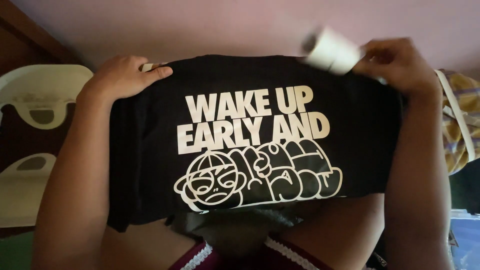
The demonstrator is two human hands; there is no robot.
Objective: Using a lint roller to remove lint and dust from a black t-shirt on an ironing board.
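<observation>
Open pale surface [200, 25] at twelve o'clock, passable, black shirt [150, 150] filling the centre, left hand [122, 75] at ten, right hand [400, 67] with blurred white roll [330, 50] at two, cream plastic seat [35, 95] blocking nine, plaid cloth [462, 125] blocking three.

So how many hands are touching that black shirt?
2. The left hand presses the black shirt at its top left corner; the right hand is at the top right, holding a blurred white roll.

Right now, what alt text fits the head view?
A black printed cotton T-shirt is stretched flat between two hands: the left hand presses its top corner, the right hand grips a blurred white paper tag.
</observation>
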